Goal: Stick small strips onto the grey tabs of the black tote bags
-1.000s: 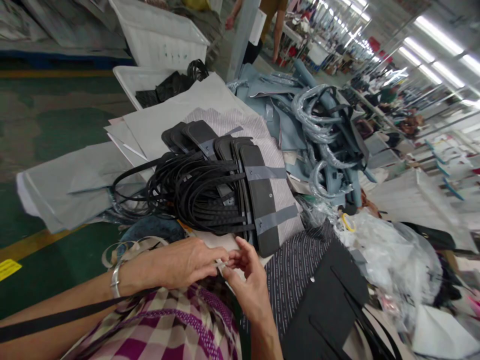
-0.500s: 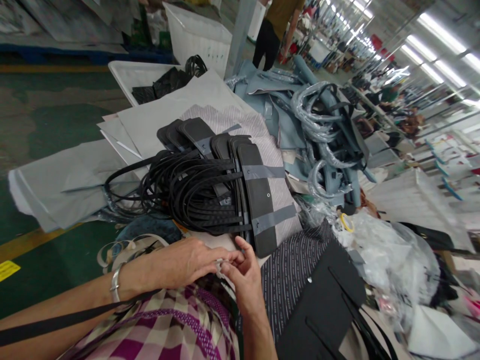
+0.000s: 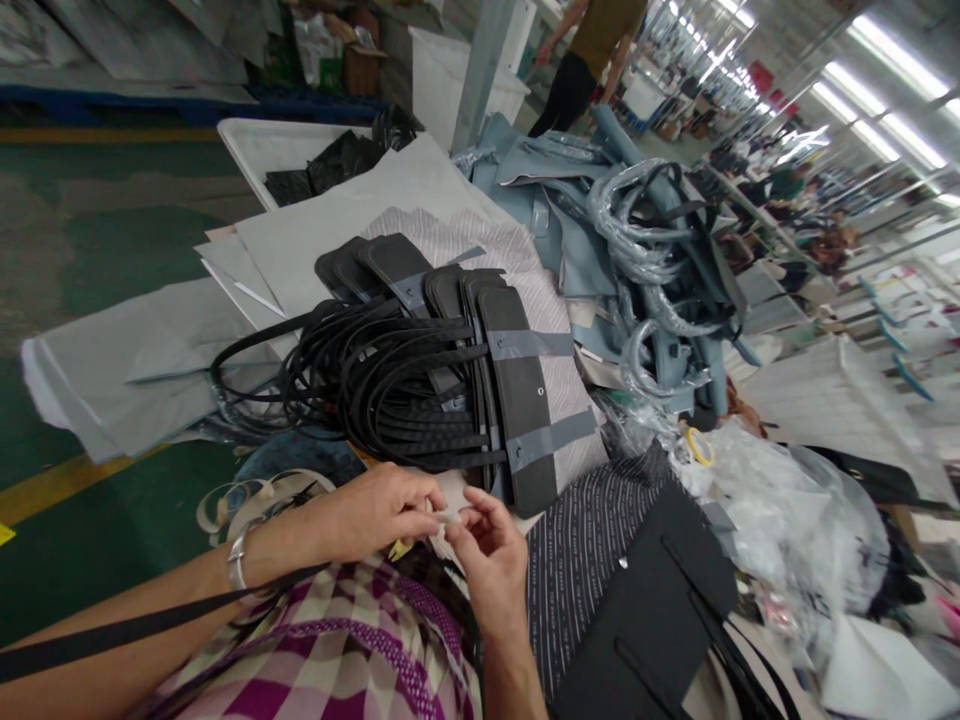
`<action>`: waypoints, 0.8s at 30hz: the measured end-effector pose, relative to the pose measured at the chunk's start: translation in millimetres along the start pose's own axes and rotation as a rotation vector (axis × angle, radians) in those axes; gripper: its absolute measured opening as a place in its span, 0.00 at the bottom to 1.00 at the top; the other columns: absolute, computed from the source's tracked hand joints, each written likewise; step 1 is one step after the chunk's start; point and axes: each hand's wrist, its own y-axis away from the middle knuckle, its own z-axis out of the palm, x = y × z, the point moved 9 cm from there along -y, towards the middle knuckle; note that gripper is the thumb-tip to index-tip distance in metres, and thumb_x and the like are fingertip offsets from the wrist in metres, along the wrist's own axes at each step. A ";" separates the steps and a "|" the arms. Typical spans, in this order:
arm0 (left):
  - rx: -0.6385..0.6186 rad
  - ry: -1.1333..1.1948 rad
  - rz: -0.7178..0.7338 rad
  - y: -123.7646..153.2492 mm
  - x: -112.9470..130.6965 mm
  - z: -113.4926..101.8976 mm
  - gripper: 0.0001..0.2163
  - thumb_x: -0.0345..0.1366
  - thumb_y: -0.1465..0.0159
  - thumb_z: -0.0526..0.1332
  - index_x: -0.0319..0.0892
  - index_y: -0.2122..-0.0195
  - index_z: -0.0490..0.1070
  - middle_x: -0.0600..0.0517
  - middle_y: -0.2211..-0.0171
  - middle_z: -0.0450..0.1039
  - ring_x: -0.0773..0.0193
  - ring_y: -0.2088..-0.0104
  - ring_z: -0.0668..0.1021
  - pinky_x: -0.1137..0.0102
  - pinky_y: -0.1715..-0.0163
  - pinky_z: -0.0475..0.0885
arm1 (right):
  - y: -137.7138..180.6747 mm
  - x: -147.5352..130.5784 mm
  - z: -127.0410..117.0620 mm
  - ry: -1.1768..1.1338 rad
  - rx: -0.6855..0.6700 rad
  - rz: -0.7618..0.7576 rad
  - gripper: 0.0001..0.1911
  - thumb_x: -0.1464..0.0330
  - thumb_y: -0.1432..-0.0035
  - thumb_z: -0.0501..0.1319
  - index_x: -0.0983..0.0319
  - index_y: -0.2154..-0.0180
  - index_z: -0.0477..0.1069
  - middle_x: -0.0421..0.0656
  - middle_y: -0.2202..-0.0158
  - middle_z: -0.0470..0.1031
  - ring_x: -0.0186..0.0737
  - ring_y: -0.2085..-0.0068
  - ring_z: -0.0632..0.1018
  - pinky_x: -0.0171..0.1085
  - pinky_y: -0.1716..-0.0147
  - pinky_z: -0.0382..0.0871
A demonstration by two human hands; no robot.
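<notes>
My left hand [image 3: 386, 512], with a silver bangle at the wrist, pinches one end of a small whitish scrap [image 3: 445, 516]. My right hand [image 3: 491, 540] has its thumb and forefinger closed on the other end. What the scrap is made of is too small to tell. Just beyond my fingers lie dark bag flaps [image 3: 517, 395] with grey strips across them, stacked side by side. Their long black straps [image 3: 382, 385] are bunched in loops to the left. Under my left hand shows a small yellow thing [image 3: 400, 549], mostly hidden.
To the right lies a black bag panel [image 3: 652, 600] with striped lining [image 3: 577, 560]. Clear plastic bags [image 3: 795, 510] are heaped beyond it. Blue-grey pieces with plastic-wrapped handles [image 3: 637, 230] pile up behind. A white tray [image 3: 247, 150] sits at the back left; a person [image 3: 592, 60] stands farther off.
My fingers have drawn slightly apart, so the whitish scrap between them shows more. The small yellow thing under my left hand has come into sight. The person behind has shifted right.
</notes>
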 end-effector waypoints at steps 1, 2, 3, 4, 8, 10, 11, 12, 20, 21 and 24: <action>0.003 0.040 -0.030 0.4 -2.5 -1.1 0.09 0.38 0.36 0.60 0.40 0.62 0.78 0.56 0.76 0.74 0.65 0.75 0.73 0.75 0.74 0.61 | -1.0 -2.2 -1.3 0.053 0.005 -0.012 0.17 0.65 0.49 0.70 0.61 0.55 0.77 0.38 0.69 0.77 0.35 0.67 0.77 0.34 0.65 0.73; 0.013 0.065 -0.048 0.9 -4.2 -2.5 0.10 0.38 0.36 0.60 0.40 0.63 0.78 0.56 0.77 0.73 0.66 0.76 0.72 0.76 0.75 0.60 | -2.1 -4.9 -1.7 0.109 0.004 -0.028 0.16 0.66 0.49 0.69 0.61 0.57 0.79 0.40 0.68 0.78 0.36 0.66 0.77 0.35 0.63 0.73; 0.024 0.075 -0.054 1.5 -5.0 -3.8 0.10 0.38 0.36 0.60 0.40 0.63 0.79 0.56 0.77 0.72 0.67 0.76 0.71 0.76 0.75 0.59 | -3.0 -8.1 -1.5 0.164 0.000 -0.048 0.14 0.66 0.49 0.69 0.61 0.58 0.80 0.40 0.68 0.79 0.37 0.66 0.78 0.35 0.62 0.74; 0.031 0.070 -0.051 1.9 -5.0 -4.3 0.10 0.38 0.36 0.60 0.40 0.63 0.79 0.57 0.77 0.72 0.67 0.75 0.71 0.76 0.74 0.59 | -3.9 -11.7 -0.9 0.212 -0.005 -0.072 0.13 0.66 0.49 0.69 0.61 0.59 0.80 0.41 0.67 0.80 0.37 0.66 0.78 0.36 0.62 0.74; 0.079 -0.006 -0.007 2.5 -0.4 -6.4 0.10 0.36 0.36 0.58 0.41 0.65 0.79 0.55 0.74 0.74 0.66 0.72 0.74 0.75 0.70 0.62 | -6.3 -25.9 4.5 0.345 -0.033 -0.176 0.06 0.66 0.44 0.66 0.60 0.66 0.81 0.41 0.70 0.80 0.37 0.68 0.78 0.34 0.65 0.73; 0.119 -0.037 0.008 2.6 1.4 -8.4 0.10 0.35 0.36 0.57 0.41 0.67 0.78 0.54 0.73 0.76 0.65 0.70 0.75 0.75 0.68 0.64 | -8.0 -30.1 6.5 0.378 -0.051 -0.209 0.06 0.66 0.43 0.65 0.60 0.67 0.80 0.40 0.71 0.80 0.37 0.69 0.79 0.34 0.66 0.73; 0.136 -0.051 0.013 2.7 1.8 -9.2 0.10 0.35 0.36 0.57 0.41 0.67 0.78 0.54 0.72 0.77 0.65 0.70 0.76 0.75 0.68 0.64 | -9.1 -31.7 7.1 0.393 -0.058 -0.223 0.05 0.67 0.43 0.65 0.60 0.67 0.80 0.40 0.71 0.80 0.37 0.70 0.79 0.34 0.67 0.73; 0.146 -0.062 0.018 2.7 1.7 -9.6 0.10 0.35 0.35 0.57 0.41 0.67 0.78 0.53 0.71 0.77 0.65 0.70 0.76 0.74 0.67 0.64 | -10.2 -33.3 7.3 0.407 -0.061 -0.239 0.05 0.67 0.43 0.65 0.60 0.68 0.79 0.40 0.72 0.80 0.37 0.70 0.79 0.33 0.67 0.73; 0.243 -0.306 0.199 0.6 9.8 -11.4 0.11 0.31 0.31 0.52 0.41 0.66 0.73 0.52 0.71 0.76 0.64 0.71 0.76 0.72 0.70 0.63 | -14.4 -43.8 11.9 0.459 0.091 -0.389 0.06 0.67 0.44 0.64 0.60 0.71 0.78 0.40 0.75 0.79 0.37 0.74 0.78 0.33 0.70 0.73; 0.275 -0.349 0.238 1.3 14.8 -11.5 0.12 0.31 0.30 0.51 0.41 0.66 0.72 0.51 0.71 0.76 0.63 0.71 0.76 0.71 0.70 0.63 | -18.6 -38.5 10.7 0.431 0.118 -0.344 0.07 0.66 0.44 0.64 0.60 0.71 0.78 0.40 0.75 0.79 0.36 0.74 0.77 0.33 0.71 0.73; 0.300 -0.351 0.349 3.9 30.3 -6.8 0.13 0.31 0.29 0.49 0.42 0.68 0.70 0.52 0.73 0.75 0.64 0.73 0.75 0.70 0.71 0.62 | -41.0 -20.4 -6.0 0.306 0.218 -0.187 0.11 0.61 0.45 0.65 0.62 0.72 0.78 0.40 0.77 0.77 0.35 0.74 0.75 0.33 0.72 0.71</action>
